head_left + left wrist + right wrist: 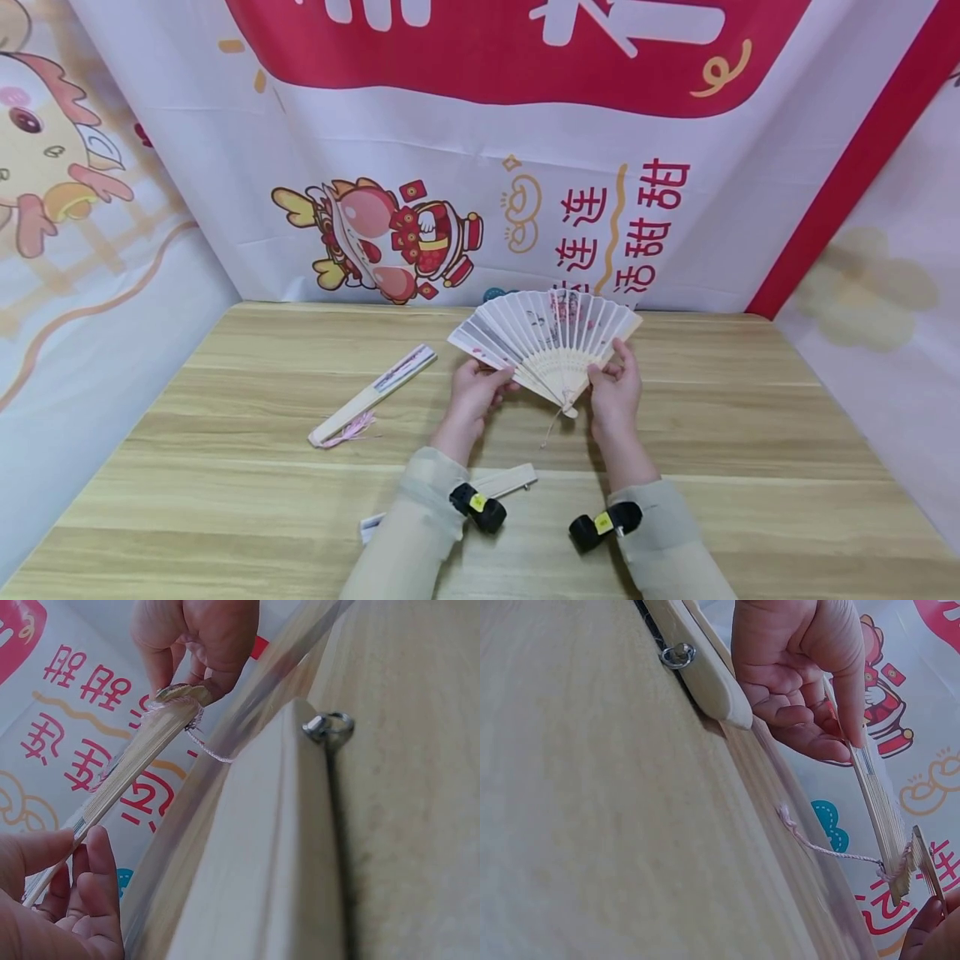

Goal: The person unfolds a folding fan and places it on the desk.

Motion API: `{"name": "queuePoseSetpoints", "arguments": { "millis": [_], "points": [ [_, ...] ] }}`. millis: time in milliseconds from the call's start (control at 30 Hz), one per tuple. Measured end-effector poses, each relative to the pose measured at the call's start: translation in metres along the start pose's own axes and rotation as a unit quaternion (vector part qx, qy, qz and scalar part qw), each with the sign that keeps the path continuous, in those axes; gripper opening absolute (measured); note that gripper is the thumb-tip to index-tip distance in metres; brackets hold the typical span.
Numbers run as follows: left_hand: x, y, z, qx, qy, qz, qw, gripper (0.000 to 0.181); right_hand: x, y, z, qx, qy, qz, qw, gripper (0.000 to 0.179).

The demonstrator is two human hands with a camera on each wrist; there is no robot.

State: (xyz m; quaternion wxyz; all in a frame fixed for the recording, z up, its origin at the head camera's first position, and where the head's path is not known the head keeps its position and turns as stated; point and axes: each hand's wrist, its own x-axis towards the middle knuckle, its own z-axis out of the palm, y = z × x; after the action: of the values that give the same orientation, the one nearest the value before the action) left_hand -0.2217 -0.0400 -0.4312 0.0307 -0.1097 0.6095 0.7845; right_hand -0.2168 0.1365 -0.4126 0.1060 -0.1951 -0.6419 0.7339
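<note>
A spread folding fan [540,329], white with pink and dark printed flowers and pale pierced ribs, is held up over the table between both hands. My left hand [472,396] pinches its left outer rib between thumb and fingers, as the left wrist view also shows for that hand [67,900]. On the other side, my right hand [617,393] grips the right outer rib near the fan's lower end. A thin pinkish cord [817,847] dangles from the pivot. In the right wrist view the fan [877,810] appears edge-on.
Left of the hands lies a folded fan [375,396] with a pink tassel [354,429]. Another folded fan [510,482] with a metal ring lies partly hidden beneath the left forearm. The wooden table [750,433] meets a printed cloth backdrop [517,133] at its far edge.
</note>
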Motion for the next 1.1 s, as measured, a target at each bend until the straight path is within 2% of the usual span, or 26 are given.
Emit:
{"name": "queuePoseSetpoints", "arguments": {
  "millis": [300, 833, 1100],
  "points": [
    [-0.0015, 0.0023, 0.0027, -0.003, 0.034, 0.046, 0.9984, 0.019, 0.0016, 0.0028, -0.0003, 0.015, 0.027, -0.002, 0.9995, 0.067],
    [-0.002, 0.0044, 0.0037, -0.004, 0.083, 0.076, 0.9937, 0.017, 0.0013, 0.0028, -0.0007, 0.069, 0.061, -0.006, 0.9957, 0.068],
    [0.0008, 0.0048, 0.0041, -0.017, 0.092, 0.084, 0.9921, 0.021, 0.002, 0.0023, -0.0004, 0.093, 0.081, -0.003, 0.9923, 0.083]
  ]
}}
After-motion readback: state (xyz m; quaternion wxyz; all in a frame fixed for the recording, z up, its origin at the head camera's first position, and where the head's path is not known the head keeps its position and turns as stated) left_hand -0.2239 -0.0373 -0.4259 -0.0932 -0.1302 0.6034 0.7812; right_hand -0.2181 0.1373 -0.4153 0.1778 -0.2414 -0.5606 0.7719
